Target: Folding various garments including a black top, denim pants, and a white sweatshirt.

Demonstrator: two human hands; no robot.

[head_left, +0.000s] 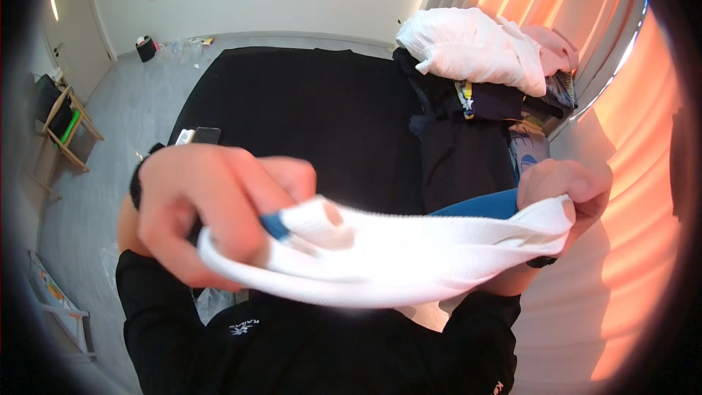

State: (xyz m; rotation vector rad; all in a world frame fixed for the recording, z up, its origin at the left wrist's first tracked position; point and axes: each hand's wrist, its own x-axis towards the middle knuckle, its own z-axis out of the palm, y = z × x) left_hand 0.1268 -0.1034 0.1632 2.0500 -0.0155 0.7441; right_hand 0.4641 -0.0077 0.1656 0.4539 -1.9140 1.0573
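Observation:
A white ribbed piece of clothing (pixel 409 252) with blue parts (pixel 479 205) hangs stretched between my two hands, close to my body. Which garment it is, I cannot make out. My left hand (pixel 212 201) is closed on its left end, the fingers curled into the opening beside a small blue patch. At the other end, my right hand (pixel 563 190) grips a bunched corner of the white cloth. Part of the left hand is smeared by motion. Both hands are raised above the near side of a black-covered surface (pixel 307 95).
Folded dark clothes (pixel 468 161) and a white bundled garment (pixel 475 47) are piled at the right, beside an orange-lit curtain (pixel 636 249). A phone (pixel 208 134) lies at the surface's left edge. A wooden chair (pixel 69 128) stands on the floor at far left.

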